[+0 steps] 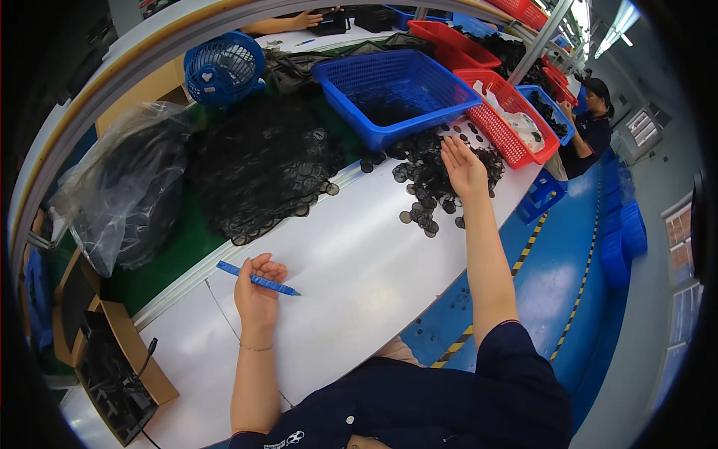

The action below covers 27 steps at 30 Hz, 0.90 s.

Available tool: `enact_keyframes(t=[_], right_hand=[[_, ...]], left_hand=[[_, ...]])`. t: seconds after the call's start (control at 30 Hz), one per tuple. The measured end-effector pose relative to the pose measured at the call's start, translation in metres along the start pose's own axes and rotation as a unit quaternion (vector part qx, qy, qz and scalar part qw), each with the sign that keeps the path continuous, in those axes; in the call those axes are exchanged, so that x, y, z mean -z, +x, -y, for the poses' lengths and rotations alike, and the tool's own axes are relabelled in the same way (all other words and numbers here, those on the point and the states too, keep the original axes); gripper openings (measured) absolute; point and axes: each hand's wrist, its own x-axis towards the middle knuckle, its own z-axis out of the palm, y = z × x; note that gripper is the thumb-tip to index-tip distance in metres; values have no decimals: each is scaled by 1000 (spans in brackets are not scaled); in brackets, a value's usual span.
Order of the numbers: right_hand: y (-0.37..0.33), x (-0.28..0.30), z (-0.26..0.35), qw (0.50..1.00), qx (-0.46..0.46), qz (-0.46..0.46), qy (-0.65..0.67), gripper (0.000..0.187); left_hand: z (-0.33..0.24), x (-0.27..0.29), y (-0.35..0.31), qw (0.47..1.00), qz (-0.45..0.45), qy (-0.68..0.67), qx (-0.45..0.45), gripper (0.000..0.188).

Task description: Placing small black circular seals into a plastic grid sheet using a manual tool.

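Observation:
My left hand (258, 288) is closed around a slim blue stick with a pointed dark tip (278, 286), like a pen or taped blade. It hovers over the white table. My right hand (465, 170) reaches to a pile of small round dark discs (426, 172), its fingers stretched out and nothing visibly held. Some discs lie loose along the near edge of that pile. Behind it stands a blue plastic basket (404, 93) with more dark discs at its bottom. A broad spread of similar black discs (262, 165) covers the green surface to the left.
Beside the pile is a red basket (516, 120) with white bags. A blue fan (224, 69), a transparent plastic bag (131, 179) and a cardboard box (123, 367) of black parts stand left. A co-worker (591, 123) sits far right; another person's hand (305, 20) is across the table.

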Motion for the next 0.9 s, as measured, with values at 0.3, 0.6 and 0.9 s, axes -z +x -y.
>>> enact_keyframes(t=[0.3,0.6,0.9], right_hand=[[-186,-104,-133,764,-44,411,-496,57],[-194,-156,-172,699,-19,431,-570,33],[-169,-199,-165,907,-132,333,-219,24]], left_hand=[[6,-9,-5,994,68,70,-42,51],[-18,-18,-26,952,38,284,-107,50],[-75,27,101,829,-170,475,-240,31]])
